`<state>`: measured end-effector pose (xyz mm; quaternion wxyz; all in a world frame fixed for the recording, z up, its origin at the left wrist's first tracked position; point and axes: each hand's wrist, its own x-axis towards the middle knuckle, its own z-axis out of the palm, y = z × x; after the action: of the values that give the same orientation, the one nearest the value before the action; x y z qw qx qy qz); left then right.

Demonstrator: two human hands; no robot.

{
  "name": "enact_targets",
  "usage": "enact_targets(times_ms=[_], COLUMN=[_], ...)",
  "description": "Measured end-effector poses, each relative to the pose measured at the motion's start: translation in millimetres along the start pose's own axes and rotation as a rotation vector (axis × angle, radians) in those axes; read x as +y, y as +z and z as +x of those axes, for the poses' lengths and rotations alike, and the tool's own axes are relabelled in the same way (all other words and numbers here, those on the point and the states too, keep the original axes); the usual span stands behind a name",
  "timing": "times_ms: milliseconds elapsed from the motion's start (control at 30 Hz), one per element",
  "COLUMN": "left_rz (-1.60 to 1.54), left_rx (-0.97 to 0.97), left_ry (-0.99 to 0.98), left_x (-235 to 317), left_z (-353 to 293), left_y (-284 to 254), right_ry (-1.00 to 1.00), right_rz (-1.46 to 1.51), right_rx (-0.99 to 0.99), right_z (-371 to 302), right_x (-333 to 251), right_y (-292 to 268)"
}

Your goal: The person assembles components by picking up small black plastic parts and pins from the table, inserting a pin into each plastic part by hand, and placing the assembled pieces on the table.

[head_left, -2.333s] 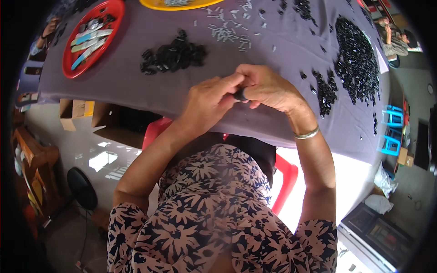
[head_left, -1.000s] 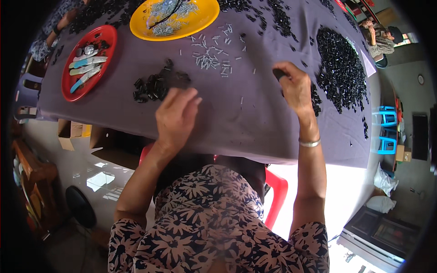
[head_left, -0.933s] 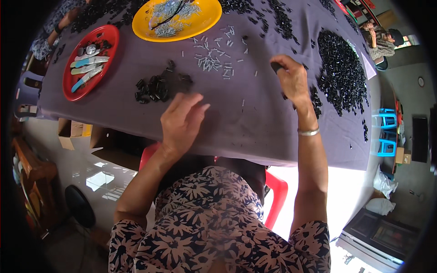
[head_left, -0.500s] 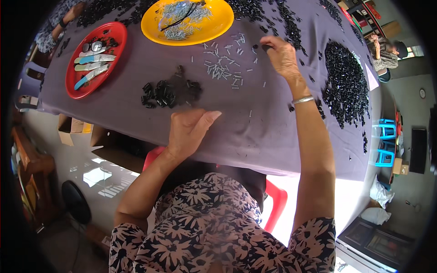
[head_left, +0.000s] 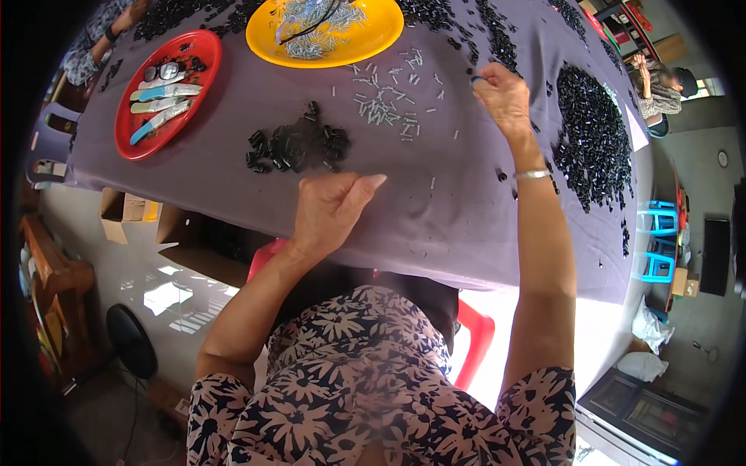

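My left hand [head_left: 330,213] is curled into a fist near the front of the table, thumb laid along it. Its palm side is hidden, so I cannot make out what it holds. Just beyond it lies a small heap of short black cylindrical pieces [head_left: 291,149]. My right hand [head_left: 503,101], a bracelet at the wrist, is closed farther out on the right. A bit of a small blue and dark thing [head_left: 475,80] shows at its fingertips; its kind is unclear. Loose thin silvery pins [head_left: 381,109] are scattered left of that hand.
A yellow plate [head_left: 373,48] of silvery pins stands at the far middle. On the left, a red tray [head_left: 127,147] holds blue- and pale-handled tools. A large black heap [head_left: 594,144] lies at right on the purple tablecloth [head_left: 458,225]. Other people sit at the far left and right.
My right hand has shifted slightly right, and blue now shows at its fingertips. My left hand has moved slightly right and its fingers look more tightly curled. The view has shifted a little.
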<state>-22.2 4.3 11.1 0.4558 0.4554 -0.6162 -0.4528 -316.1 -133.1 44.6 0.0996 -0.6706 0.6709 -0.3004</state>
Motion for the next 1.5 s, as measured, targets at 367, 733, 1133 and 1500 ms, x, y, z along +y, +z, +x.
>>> enact_targets(times_ms=[367, 733, 1133, 1500], left_rz=[-0.109, -0.295, -0.126, -0.187], left_rx=[-0.062, -0.194, -0.112, -0.068], left_ry=[0.086, -0.008, 0.146, 0.117], left_x=[5.8, -11.1, -11.3, -15.4], left_z=[-0.8, -5.8, 0.4, 4.8], left_y=[-1.6, -1.9, 7.2, 15.9], right_ry=[-0.192, -0.199, 0.358, 0.410], right_rz=[0.420, 0.431, 0.147, 0.320], right_rx=[-0.189, -0.234, -0.246, -0.427], right_z=[-158.5, -160.5, -72.7, -56.2], right_x=[-115.9, -124.4, -46.8, -42.2], right_y=[6.7, 8.6, -21.8, -1.8])
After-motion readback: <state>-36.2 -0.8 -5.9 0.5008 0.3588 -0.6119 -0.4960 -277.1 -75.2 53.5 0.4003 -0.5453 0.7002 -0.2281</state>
